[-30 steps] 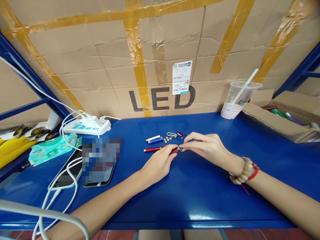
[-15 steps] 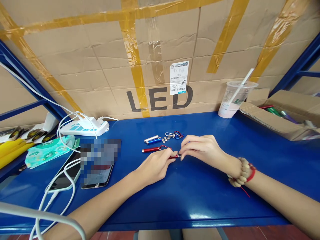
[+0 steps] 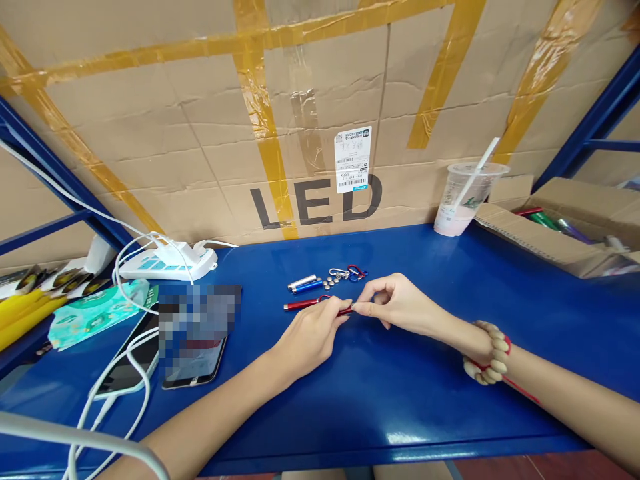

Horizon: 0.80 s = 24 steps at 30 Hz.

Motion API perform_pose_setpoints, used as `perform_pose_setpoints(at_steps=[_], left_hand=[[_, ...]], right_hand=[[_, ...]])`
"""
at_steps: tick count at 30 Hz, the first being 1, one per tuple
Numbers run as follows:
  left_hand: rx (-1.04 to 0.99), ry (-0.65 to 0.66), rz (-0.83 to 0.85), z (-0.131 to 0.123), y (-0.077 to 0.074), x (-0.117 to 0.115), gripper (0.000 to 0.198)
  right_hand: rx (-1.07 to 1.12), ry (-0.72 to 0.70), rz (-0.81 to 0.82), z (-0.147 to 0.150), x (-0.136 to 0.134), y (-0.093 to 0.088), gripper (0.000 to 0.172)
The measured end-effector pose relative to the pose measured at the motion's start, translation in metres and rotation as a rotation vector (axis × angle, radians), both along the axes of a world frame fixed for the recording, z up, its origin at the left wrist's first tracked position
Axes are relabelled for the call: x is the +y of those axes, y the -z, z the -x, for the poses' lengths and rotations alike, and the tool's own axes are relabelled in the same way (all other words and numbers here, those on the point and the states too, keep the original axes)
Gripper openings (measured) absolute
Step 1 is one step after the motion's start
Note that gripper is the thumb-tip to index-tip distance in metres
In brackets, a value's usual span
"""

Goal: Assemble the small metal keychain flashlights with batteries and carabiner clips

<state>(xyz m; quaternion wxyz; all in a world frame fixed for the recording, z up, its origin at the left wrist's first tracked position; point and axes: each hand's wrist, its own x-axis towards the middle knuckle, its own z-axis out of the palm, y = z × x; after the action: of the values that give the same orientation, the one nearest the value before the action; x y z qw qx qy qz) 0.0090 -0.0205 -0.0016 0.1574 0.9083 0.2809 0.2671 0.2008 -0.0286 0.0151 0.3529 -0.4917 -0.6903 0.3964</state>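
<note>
My left hand (image 3: 311,337) is closed around a small red flashlight tube (image 3: 345,311), and only its right end shows past the fingers. Thumb and forefinger of my right hand (image 3: 397,303) pinch that end; whether a smaller piece is between them is hidden. Just behind the left fingers lies another red flashlight (image 3: 301,305) with a silver tip and a red clip partly covered by the hand. Beyond it are a blue tube (image 3: 307,286), a silver tube (image 3: 303,281), several button cells (image 3: 329,283), a silver carabiner (image 3: 339,272) and a red carabiner (image 3: 357,270).
Two phones (image 3: 197,363) with white cables, a power strip (image 3: 200,267) and a green tissue pack (image 3: 103,313) occupy the blue table's left. At the back right stand a drink cup (image 3: 457,207) with a straw and an open carton (image 3: 520,233). A large cardboard box (image 3: 200,133) forms the back.
My right hand has rotated at the tube's end, its fingers now curled in more. My left hand keeps its hold on the tube. The view has shifted slightly.
</note>
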Motion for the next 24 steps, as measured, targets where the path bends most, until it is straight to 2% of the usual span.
perform_pose_setpoints(at_steps=[4, 9, 13, 18, 24], left_hand=[[-0.025, 0.002, 0.127, -0.002, -0.003, 0.001, 0.025], [-0.057, -0.084, 0.15, -0.004, -0.001, 0.001, 0.023], [-0.083, -0.131, 0.171, -0.005, -0.001, 0.001, 0.022], [-0.058, -0.165, 0.173, -0.006, -0.001, 0.001, 0.021], [-0.032, -0.151, 0.159, -0.006, -0.004, -0.001, 0.022]], right_hand=[[0.016, -0.03, -0.019, -0.004, 0.006, 0.003, 0.035], [-0.026, -0.004, -0.094, -0.006, 0.008, 0.003, 0.034], [-0.129, 0.065, -0.388, -0.007, 0.007, -0.001, 0.032], [-0.318, -0.011, -0.817, -0.012, 0.005, -0.001, 0.024], [-0.508, -0.006, -1.036, -0.016, 0.004, 0.002, 0.017]])
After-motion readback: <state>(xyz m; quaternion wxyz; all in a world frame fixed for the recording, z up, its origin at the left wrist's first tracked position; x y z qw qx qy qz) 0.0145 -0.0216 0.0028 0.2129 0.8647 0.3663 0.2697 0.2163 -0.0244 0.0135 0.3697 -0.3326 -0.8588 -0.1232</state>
